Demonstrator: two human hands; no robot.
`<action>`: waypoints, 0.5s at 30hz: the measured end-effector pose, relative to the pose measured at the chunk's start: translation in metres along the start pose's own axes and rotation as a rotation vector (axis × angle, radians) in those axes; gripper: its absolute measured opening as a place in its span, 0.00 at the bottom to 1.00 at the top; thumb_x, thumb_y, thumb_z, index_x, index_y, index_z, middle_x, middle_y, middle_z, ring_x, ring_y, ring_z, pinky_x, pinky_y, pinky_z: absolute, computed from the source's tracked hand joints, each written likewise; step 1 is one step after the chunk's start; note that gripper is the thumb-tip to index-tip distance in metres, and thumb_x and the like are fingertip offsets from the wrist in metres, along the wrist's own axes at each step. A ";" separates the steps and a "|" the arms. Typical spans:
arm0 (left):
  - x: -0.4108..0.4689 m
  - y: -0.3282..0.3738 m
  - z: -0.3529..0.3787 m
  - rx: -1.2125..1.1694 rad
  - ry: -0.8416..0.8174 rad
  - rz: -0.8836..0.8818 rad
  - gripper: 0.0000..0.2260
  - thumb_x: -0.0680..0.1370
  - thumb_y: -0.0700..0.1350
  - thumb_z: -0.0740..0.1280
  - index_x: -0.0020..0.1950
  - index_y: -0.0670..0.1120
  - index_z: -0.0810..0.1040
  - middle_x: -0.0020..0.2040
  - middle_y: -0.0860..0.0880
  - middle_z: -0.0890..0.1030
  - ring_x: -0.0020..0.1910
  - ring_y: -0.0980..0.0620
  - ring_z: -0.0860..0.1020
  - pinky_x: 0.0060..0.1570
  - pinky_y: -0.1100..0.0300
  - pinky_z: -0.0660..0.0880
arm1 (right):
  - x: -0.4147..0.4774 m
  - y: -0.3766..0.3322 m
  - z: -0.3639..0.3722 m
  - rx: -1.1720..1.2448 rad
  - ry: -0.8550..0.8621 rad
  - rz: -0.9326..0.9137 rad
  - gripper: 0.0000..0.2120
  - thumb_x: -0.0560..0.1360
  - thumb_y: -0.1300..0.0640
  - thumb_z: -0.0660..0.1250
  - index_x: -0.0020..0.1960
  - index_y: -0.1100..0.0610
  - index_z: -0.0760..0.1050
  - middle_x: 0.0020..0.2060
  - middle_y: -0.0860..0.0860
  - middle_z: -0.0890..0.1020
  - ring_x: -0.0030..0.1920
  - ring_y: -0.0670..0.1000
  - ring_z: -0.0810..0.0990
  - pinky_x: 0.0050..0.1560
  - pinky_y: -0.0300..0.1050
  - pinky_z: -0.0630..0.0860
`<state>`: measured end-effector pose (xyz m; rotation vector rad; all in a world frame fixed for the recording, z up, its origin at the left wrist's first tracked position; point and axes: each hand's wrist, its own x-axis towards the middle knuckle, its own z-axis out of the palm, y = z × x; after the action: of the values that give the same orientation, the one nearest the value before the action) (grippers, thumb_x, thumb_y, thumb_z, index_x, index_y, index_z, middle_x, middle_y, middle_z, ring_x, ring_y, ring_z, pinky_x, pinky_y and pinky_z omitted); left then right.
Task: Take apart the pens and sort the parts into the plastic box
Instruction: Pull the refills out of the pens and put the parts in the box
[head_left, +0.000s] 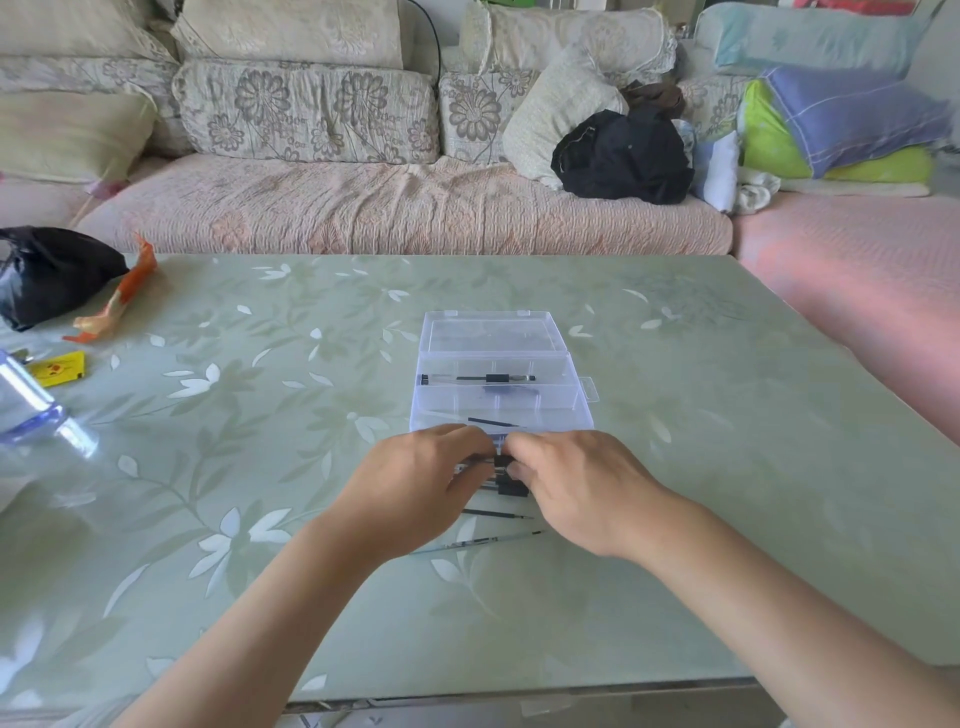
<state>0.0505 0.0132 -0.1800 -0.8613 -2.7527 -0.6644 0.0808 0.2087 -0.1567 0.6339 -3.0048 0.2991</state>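
A clear plastic box (576, 400) stands open in the middle of the table, its lid lying flat behind it. One pen (480, 378) lies in the far compartment and a thin black refill (493, 422) in the near one. Just in front of the box my left hand (415, 483) and my right hand (576, 488) meet, both pinching one pen (500, 461) with a black grip between their fingertips. More pens lie under my hands, mostly hidden. Two loose refills (498, 515) lie on the table near my wrists.
A black plastic bag (47, 275) and an orange wrapper (119, 296) sit at the far left of the green glass table (260, 415). A yellow card (57, 368) and a clear bottle (36, 410) lie at the left edge. A sofa with cushions runs behind.
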 end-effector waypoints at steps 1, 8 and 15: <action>0.000 0.000 0.000 0.005 0.004 0.004 0.05 0.80 0.51 0.63 0.53 0.55 0.78 0.47 0.58 0.81 0.34 0.56 0.70 0.35 0.60 0.72 | 0.000 0.000 0.000 0.010 0.002 -0.001 0.09 0.82 0.52 0.54 0.44 0.53 0.64 0.31 0.47 0.69 0.36 0.57 0.69 0.35 0.48 0.61; -0.001 0.000 -0.004 -0.002 -0.009 0.016 0.07 0.79 0.54 0.61 0.51 0.57 0.78 0.46 0.59 0.82 0.40 0.57 0.79 0.36 0.59 0.74 | 0.000 0.003 0.001 0.050 0.001 0.007 0.10 0.82 0.48 0.54 0.45 0.50 0.66 0.30 0.49 0.72 0.33 0.56 0.70 0.34 0.48 0.64; 0.000 -0.002 -0.004 0.069 -0.058 -0.028 0.06 0.79 0.54 0.63 0.53 0.58 0.77 0.48 0.59 0.81 0.40 0.57 0.76 0.35 0.67 0.67 | -0.009 0.012 -0.002 0.059 -0.047 0.057 0.16 0.78 0.42 0.58 0.64 0.44 0.63 0.33 0.41 0.71 0.42 0.49 0.71 0.42 0.44 0.66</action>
<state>0.0497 0.0102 -0.1771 -0.8425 -2.8259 -0.5533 0.0846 0.2231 -0.1580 0.5686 -3.0732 0.3828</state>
